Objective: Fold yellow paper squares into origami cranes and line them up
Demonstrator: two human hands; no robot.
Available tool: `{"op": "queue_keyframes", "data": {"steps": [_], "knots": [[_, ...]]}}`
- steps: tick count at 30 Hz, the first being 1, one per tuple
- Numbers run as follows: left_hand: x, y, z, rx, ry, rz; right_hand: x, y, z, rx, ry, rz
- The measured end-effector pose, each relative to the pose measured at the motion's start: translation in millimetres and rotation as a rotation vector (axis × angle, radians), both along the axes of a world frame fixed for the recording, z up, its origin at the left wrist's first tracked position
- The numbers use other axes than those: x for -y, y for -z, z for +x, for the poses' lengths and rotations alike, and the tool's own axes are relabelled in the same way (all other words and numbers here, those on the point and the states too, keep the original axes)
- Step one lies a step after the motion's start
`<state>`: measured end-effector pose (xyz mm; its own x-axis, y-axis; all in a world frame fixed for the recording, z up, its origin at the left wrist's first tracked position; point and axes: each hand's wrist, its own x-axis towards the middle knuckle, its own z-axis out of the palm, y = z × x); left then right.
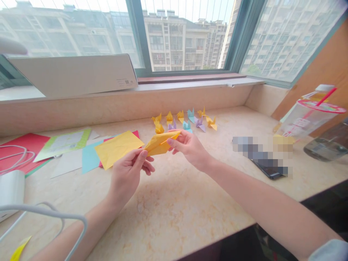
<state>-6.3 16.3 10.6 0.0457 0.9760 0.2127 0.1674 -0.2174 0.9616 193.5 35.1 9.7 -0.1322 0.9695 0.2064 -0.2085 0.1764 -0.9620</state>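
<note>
I hold a partly folded yellow-orange paper piece [160,142] above the marble counter [174,206]. My left hand [129,174] pinches its near left end, fingers closed on it. My right hand [187,145] pinches the pointed right end. Just behind the fold lies a flat yellow square sheet [115,148] on top of a light blue sheet [88,157] and a red sheet [134,135]. Further back stands a group of several small folded paper cranes [185,121] in yellow, blue and purple.
A phone [268,167] lies at the right, near a clear cup with a pink lid and straw [310,117] and a glass jar [326,143]. Red and green papers [29,145], white cables [16,156] and a white box [73,74] on the sill are at the left.
</note>
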Motion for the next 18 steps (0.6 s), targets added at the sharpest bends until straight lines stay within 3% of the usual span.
{"op": "queue_keyframes", "data": {"steps": [7, 12, 18], "knots": [[2.4, -0.9, -0.7, -0.098, 0.06, -0.018, 1.0, -0.6, -0.2, -0.116, 0.067, 0.001], [3.9, 7.0, 1.7, -0.051, 0.112, 0.01, -4.1, 4.1, 1.6, -0.121, 0.138, -0.004], [-0.5, 12.8, -0.6, 0.001, 0.106, -0.009, 0.9, 1.5, 2.8, -0.116, 0.041, -0.088]]}}
